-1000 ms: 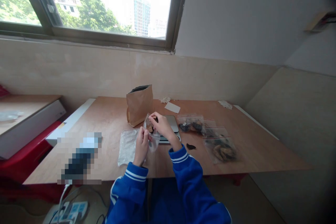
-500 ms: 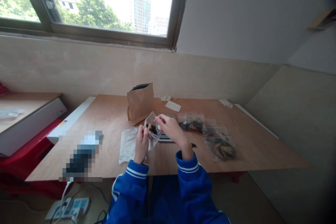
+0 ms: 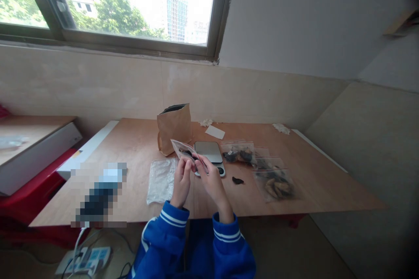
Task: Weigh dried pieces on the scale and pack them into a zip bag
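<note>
left hand (image 3: 181,183) | right hand (image 3: 212,184) | both grips pinched shut on clear plastic zip bag (image 3: 181,148) holding dark pieces (image 3: 187,152), at 12 o'clock from hands | silver-topped digital scale (image 3: 208,151) just behind, over plywood worktop (image 3: 314,183) | creased kraft paper bag (image 3: 173,129) at 11 o'clock

Seemingly a blue track jacket (image 3: 163,239) — white stripes (image 3: 173,217) round each cuff

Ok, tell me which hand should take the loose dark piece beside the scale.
Probably the right hand: it is nearer the dark piece, though it must first release the clear zip bag it shares with the left hand.
</note>
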{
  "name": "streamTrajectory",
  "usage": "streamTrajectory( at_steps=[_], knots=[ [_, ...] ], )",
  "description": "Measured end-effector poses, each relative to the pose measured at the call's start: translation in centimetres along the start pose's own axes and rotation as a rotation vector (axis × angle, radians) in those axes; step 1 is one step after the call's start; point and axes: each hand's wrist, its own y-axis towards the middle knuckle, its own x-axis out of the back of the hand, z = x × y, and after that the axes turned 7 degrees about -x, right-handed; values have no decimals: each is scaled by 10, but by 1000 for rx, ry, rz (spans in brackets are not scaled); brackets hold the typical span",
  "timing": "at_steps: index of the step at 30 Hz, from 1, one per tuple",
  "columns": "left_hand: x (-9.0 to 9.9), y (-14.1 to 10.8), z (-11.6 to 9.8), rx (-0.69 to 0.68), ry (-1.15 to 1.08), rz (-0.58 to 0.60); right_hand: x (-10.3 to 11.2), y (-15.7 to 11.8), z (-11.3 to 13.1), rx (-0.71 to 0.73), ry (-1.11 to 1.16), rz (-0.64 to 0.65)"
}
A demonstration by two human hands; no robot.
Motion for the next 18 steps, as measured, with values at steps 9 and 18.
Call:
streamTrajectory(
  at_steps=[9, 18],
  knots=[
    [15, 7, 12, -59, 200, -274, 30, 0, -18, -74, 45, -112],
    [34, 12, 11, 90, 20, 4, 36, 0, -26, -149, 194, -39]
  ],
)
